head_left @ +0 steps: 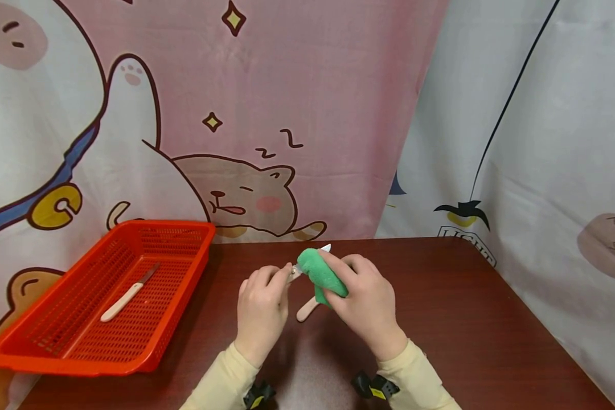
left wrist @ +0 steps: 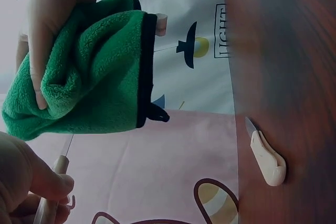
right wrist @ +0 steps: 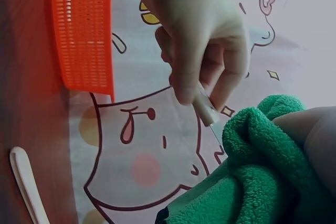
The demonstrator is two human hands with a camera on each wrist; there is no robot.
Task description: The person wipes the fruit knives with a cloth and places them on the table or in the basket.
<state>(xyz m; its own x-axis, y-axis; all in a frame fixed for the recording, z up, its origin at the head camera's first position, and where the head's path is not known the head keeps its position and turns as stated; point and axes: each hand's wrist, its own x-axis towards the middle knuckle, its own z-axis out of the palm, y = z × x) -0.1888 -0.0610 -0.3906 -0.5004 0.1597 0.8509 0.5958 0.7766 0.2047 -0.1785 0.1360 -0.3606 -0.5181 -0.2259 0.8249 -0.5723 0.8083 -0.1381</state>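
Observation:
My left hand grips the pale handle of a small knife, raised above the table. A green cloth with a dark edge is folded around the blade, and the blade's tip pokes out past it in the head view. My right hand holds that cloth between thumb and fingers, pinching it about the blade. Below the hands, a second knife with a cream handle lies on the table; the cloth covers part of it in the head view.
On the left stands a red-orange plastic basket, with a white-handled knife lying on its slotted bottom. The brown table reaches back to a printed curtain with cartoon animals.

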